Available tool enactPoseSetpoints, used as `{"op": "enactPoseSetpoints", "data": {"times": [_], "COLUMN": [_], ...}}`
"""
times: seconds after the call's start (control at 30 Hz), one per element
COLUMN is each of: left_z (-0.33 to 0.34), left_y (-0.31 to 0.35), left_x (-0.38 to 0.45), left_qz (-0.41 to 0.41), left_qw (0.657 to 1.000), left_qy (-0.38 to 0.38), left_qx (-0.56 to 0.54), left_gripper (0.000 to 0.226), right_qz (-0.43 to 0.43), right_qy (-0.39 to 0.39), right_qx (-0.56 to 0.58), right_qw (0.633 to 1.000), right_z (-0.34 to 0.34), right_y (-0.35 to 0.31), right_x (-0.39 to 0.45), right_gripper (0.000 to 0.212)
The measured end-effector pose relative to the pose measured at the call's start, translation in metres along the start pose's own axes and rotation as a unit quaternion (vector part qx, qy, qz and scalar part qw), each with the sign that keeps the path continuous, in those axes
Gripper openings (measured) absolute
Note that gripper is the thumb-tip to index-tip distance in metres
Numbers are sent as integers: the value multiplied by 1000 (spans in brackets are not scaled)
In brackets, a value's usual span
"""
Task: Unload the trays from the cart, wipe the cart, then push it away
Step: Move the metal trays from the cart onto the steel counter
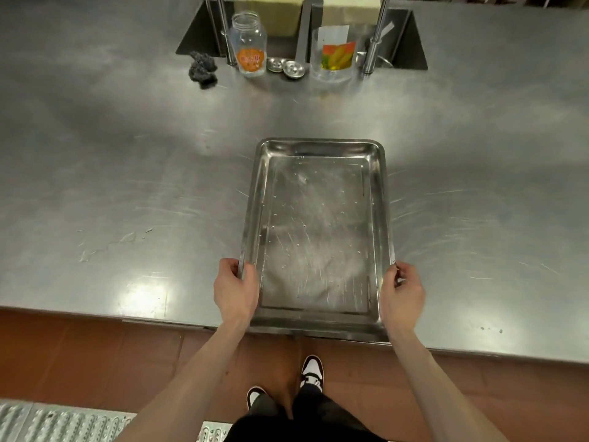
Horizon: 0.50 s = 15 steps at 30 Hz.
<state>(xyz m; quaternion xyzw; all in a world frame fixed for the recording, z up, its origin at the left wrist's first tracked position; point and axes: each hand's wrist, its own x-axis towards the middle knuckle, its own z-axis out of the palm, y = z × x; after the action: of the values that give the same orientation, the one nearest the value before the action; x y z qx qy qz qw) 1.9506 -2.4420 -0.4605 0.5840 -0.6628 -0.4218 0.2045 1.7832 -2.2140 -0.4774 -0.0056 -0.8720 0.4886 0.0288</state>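
A shallow steel tray lies between the two hands on the steel counter, holding only scattered water droplets. The left hand grips its left rim, thumb over the edge; the right hand grips the right rim, both near the tray's near end, which overhangs the counter edge. Far beyond the hands stand a clear jar and a clear container holding a colourful packet.
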Motion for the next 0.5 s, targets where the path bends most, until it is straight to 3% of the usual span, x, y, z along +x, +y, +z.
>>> {"op": "enactPoseSetpoints", "data": {"times": [0.17,0.5], "left_z": [5,11], "left_y": [-4,-11], "left_x": [2,9], "left_qz": [-2,-6], "left_qw": [1000,999], "left_qy": [-12,-24], "left_qx": [11,24], "left_gripper": [11,12], "right_qz": [25,22], "right_qy": [-6,-28], "right_qx": [-21,-42], "right_qw": [999,998], "right_z": [3,7], "right_y": [5,13], "right_x": [2,-1], "right_gripper": [17,17]}}
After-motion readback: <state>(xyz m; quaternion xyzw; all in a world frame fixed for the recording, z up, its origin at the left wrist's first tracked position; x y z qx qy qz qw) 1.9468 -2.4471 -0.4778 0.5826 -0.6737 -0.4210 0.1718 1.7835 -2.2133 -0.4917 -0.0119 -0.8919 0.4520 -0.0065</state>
